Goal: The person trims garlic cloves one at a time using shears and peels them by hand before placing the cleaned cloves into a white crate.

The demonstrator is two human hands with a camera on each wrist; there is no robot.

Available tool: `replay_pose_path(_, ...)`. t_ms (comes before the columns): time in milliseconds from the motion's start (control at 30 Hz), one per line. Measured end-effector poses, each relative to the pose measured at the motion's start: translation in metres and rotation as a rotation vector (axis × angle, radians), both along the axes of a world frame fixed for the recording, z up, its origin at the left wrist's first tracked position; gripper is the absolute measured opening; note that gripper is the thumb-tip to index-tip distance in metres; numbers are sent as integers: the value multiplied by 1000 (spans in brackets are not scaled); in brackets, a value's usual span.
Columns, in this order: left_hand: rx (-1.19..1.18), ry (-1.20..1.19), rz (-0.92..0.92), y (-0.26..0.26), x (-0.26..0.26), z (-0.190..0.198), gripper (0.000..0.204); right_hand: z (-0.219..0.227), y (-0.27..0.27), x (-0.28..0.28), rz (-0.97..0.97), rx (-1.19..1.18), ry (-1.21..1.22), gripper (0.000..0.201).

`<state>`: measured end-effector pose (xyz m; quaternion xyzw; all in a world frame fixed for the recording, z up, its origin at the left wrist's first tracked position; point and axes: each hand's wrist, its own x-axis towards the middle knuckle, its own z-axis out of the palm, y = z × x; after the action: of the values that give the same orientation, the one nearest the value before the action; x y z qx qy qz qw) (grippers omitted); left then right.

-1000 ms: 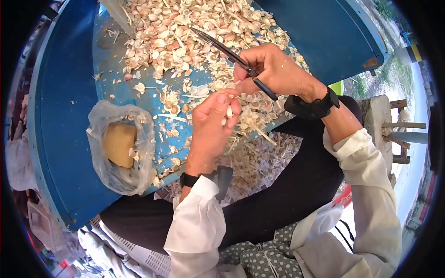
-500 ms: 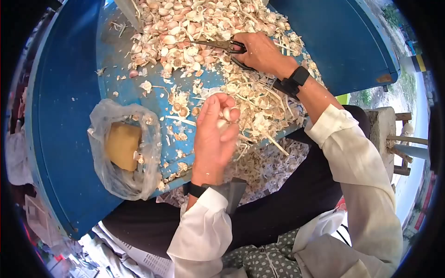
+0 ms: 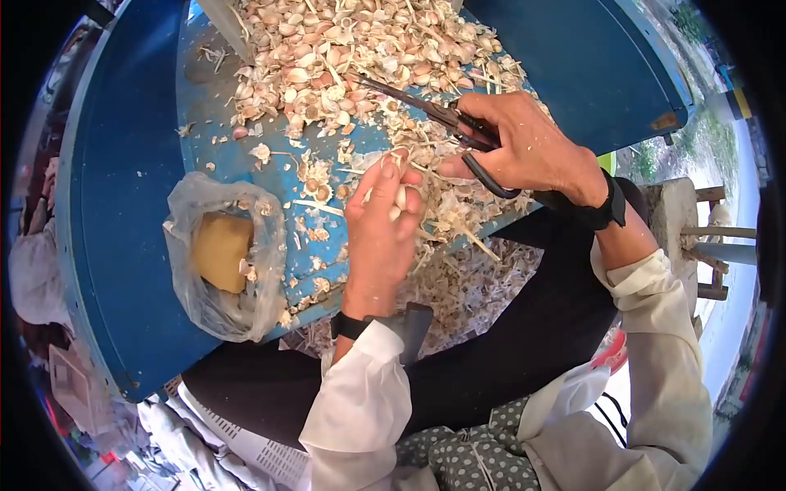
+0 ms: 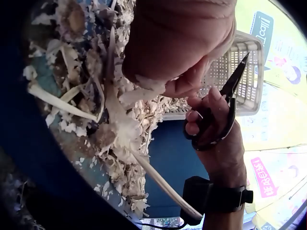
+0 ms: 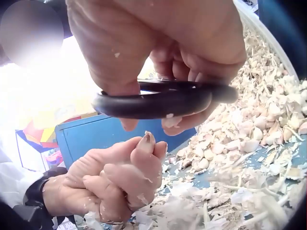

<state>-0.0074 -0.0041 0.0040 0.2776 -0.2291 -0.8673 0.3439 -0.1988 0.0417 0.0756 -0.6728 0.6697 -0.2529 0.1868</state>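
The clear plastic bag [image 3: 184, 262], containing a tan block [image 3: 223, 254], sits leftmost on the blue work surface [image 3: 219, 155]. The left hand [image 3: 381, 229], fingers curled, holds garlic cloves [image 3: 400, 198] near the garlic heap [image 3: 327, 53]. The scissors [image 3: 443, 113], blades pointing toward the heap, are gripped by their handles in the right hand [image 3: 536, 151]

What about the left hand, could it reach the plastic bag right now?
Probably yes: the left hand holds garlic cloves, but only garlic scraps lie between it and the plastic bag.
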Motion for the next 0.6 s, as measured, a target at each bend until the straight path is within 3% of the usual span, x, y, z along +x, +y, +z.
replay_pose_path(67, -35, 19, 1, 1, 1, 2, 31, 0, 19, -4, 43, 142, 117, 50)
replay_pose_path(233, -140, -114, 101, 11, -6, 9, 27, -14, 35, 1, 27, 98, 195, 58)
replay_pose_path(400, -224, -144, 46, 5, 4, -5, 26, -13, 32, -1, 111, 216, 90, 60)
replay_pose_path(533, -215, -115, 51, 4, 3, -12, 28, -13, 26, -11, 198, 374, -158, 56)
replay_pose_path(600, -226, -68, -27, 1, 3, -12, 30, 1, 25, -12, 63, 769, -573, 50)
